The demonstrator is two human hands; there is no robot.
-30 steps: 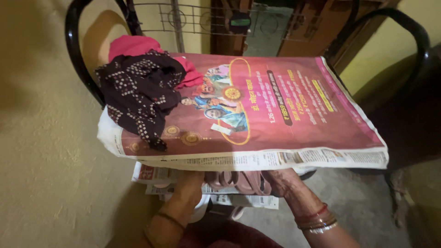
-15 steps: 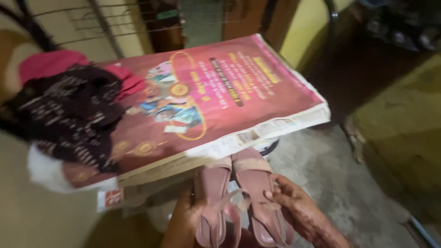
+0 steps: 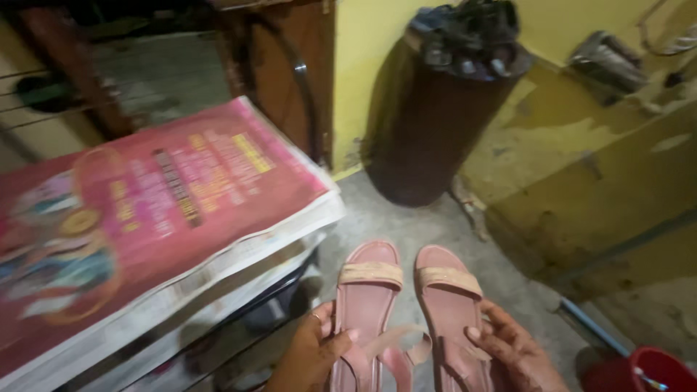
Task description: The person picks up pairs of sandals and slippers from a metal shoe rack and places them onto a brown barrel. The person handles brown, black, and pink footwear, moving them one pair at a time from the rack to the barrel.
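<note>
Item: pair of pink sandals, held side by side above the concrete floor [image 3: 523, 290], toes pointing away from the person.

Left sandal [image 3: 367, 305]: pink sole with a tan toe strap; loose pink ankle strap curled over the heel end. The left hand [image 3: 312, 356] was closed on its left edge, thumb laid across the sole, a ring on one finger.

Right sandal [image 3: 450, 312]: same make, tan toe strap, just beside the left sandal and not quite touching it. The right hand [image 3: 512, 352] gripped its heel end from the right, fingers curled onto the sole.

Surroundings, placed from the sandals:
- Left and above: a surface covered with a red printed newspaper [image 3: 160, 210], its pale edge overhanging; more folded paper on a lower tier beneath, near the left hand.
- Straight beyond the toes: a dark brown cylindrical drum [image 3: 435, 123] standing upright on the floor against the yellow wall [image 3: 581, 167], with dark, blurred objects heaped on top.
- Beyond and to the left: a brown wooden door frame [image 3: 290, 65].
- Right and below: a red bucket [image 3: 642, 370], partly cut off by the frame edge, with a thin blue pipe [image 3: 588, 323] lying on the floor near it.

Nothing lay between the sandals and the floor directly below them.
</note>
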